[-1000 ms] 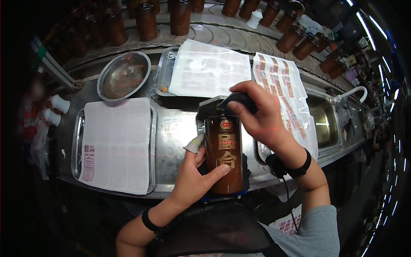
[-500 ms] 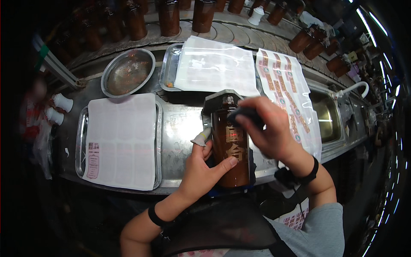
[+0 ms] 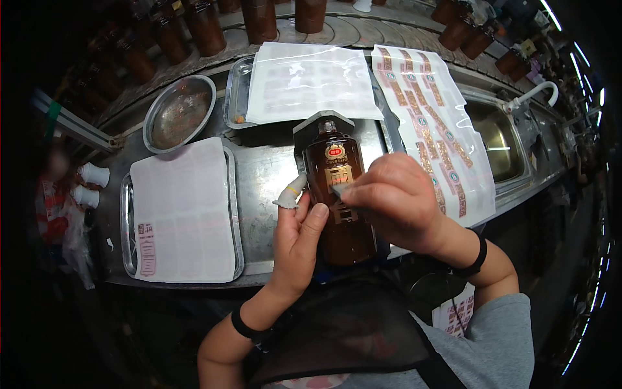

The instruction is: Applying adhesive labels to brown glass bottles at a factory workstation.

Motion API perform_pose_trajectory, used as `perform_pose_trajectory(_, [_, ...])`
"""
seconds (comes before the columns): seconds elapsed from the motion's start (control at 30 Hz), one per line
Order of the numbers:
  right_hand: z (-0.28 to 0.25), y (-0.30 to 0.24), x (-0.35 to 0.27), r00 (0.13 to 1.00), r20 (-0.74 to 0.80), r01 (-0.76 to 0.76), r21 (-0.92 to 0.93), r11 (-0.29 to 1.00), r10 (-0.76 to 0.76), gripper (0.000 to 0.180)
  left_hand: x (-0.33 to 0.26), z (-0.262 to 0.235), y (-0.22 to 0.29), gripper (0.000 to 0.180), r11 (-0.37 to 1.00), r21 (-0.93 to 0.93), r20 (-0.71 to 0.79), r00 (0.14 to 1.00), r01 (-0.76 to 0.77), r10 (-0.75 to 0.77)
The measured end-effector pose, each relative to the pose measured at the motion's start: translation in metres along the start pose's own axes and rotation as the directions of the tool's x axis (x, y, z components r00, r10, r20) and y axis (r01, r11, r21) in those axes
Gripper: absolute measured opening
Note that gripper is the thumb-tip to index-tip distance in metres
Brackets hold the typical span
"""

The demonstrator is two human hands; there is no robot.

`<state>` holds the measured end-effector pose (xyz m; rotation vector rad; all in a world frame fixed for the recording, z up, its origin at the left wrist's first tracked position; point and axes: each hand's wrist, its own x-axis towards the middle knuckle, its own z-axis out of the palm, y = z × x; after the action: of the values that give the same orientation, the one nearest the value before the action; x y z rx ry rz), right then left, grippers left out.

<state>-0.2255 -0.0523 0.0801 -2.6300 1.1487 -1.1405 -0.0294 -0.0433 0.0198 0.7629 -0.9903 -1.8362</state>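
A glossy brown bottle (image 3: 327,223) with gold characters and a red emblem lies tilted back in a metal holder (image 3: 299,139), its neck pointing away from me. My left hand (image 3: 295,243) is at the bottle's left side, thumb against its edge; the other fingers are curled and partly hidden. A whitish finger cover (image 3: 289,196) with a yellow band sits on one of its fingers. My right hand (image 3: 395,201) is over the bottle's front, thumb and fingers pinched around a small grey piece (image 3: 339,189) that touches the gold lettering. Its exact kind cannot be made out.
On the left, a printed label sheet (image 3: 184,214) covers a metal tray. Another white sheet (image 3: 311,81) lies on a tray behind the bottle, with gold-patterned label strips (image 3: 424,123) to its right. There are also a metal bowl (image 3: 150,123), a sink (image 3: 495,149) and several brown bottles (image 3: 259,23).
The dark object in my right hand no longer shows; a small grey piece is pinched there instead, lower on the bottle. My left thumb has moved from the bottle's front to its left edge.
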Motion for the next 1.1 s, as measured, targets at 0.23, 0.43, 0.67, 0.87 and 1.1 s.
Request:
perform_pose_trajectory(0.23, [-0.001,-0.036,-0.041,0.945,0.015,-0.316,0.280,0.906,0.325,0.020,0.001,0.000,-0.018,0.065,0.992,0.123,-0.070,0.997,-0.021,0.030])
perform_pose_trajectory(0.43, [0.010,0.016,-0.038,0.872,-0.244,-0.378,0.218,0.900,0.425,0.019,0.005,-0.004,-0.016,0.066,0.991,0.134,-0.079,0.997,0.025,-0.014])
perform_pose_trajectory(0.67, [0.001,-0.032,-0.055,0.897,0.026,-0.410,0.422,0.809,0.441,0.022,0.004,0.000,-0.007,0.067,0.996,0.077,-0.065,0.997,0.046,-0.041])
perform_pose_trajectory(0.87, [0.011,0.003,-0.058,0.464,-0.142,-0.595,0.681,0.426,0.874,0.023,0.011,-0.003,-0.015,0.070,0.983,0.181,-0.097,0.995,0.013,0.004])
perform_pose_trajectory(1.1, [0.008,-0.003,-0.063,0.437,-0.079,-0.615,0.701,0.361,0.896,0.025,0.051,0.005,0.024,0.053,0.972,0.217,-0.068,0.995,0.085,-0.072])
